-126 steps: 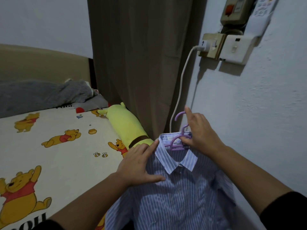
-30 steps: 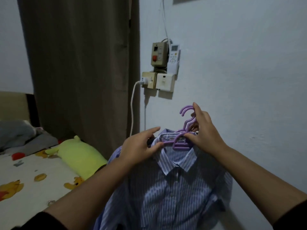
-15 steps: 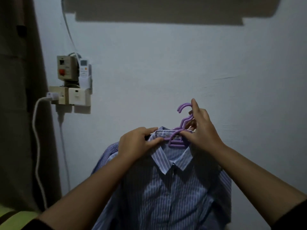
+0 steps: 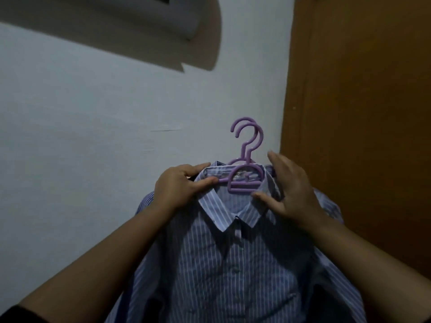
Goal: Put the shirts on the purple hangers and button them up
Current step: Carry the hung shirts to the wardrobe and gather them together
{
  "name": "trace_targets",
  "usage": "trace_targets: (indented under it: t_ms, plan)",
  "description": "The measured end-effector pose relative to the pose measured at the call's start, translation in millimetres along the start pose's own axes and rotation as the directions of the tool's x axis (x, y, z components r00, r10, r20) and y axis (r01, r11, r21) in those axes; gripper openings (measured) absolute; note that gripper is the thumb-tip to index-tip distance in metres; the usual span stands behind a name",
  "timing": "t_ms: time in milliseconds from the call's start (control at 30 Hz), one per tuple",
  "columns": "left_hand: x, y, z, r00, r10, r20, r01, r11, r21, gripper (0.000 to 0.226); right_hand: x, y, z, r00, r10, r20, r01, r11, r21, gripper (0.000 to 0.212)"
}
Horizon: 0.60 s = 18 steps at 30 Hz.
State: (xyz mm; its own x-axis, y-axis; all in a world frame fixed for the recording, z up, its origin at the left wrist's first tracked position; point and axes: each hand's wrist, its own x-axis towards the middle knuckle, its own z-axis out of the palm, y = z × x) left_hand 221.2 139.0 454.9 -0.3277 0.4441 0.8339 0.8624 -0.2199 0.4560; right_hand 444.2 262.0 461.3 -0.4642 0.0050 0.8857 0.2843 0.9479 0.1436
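Observation:
A blue-and-white striped shirt (image 4: 233, 264) hangs in front of me on purple hangers (image 4: 245, 180). Two purple hooks stick up above the collar, one close behind the other. The front looks buttoned below the collar. My left hand (image 4: 179, 190) pinches the collar's left side together with the hanger arm under it. My right hand (image 4: 291, 190) rests on the collar's right side and shoulder, fingers straight, thumb lying just below the hanger bar. The shirt's lower part runs out of the frame.
A pale wall (image 4: 93, 136) stands right behind the shirt. An air conditioner unit (image 4: 140, 10) is mounted high at the upper left. A brown wooden door (image 4: 361, 113) fills the right side.
The view has swung right and upward, so the switches and curtain are gone and the door shows. My right hand has let go of the hanger hooks and moved to the collar's right side.

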Motion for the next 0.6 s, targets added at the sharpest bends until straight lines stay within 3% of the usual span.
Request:
trace_targets:
  t_ms: [67,200,367,600]
  plan:
    - [11.5,22.9,28.9,1.0,0.027,-0.006,-0.027,0.992,-0.125,0.046,-28.4,38.1,-27.4,0.999,-0.037,0.034,0.044,0.974,-0.224,0.083]
    - [34.1,72.5,78.4,0.992,0.12,0.029,-0.106,0.952,-0.285,0.042,-66.0,97.0,-91.3,0.996,0.038,0.077,0.008,0.846,-0.533,0.086]
    - [57.0,126.0,120.4,0.965,0.255,0.053,-0.203,0.865,-0.459,0.033,-71.9,124.8,-165.0,0.996,0.049,0.079,0.022,0.702,-0.712,0.083]
    - [88.8,172.8,165.3,0.92,0.363,0.146,-0.148,0.668,-0.729,0.03,-73.9,129.6,-239.5,0.994,0.061,0.085,0.043,0.502,-0.864,0.089]
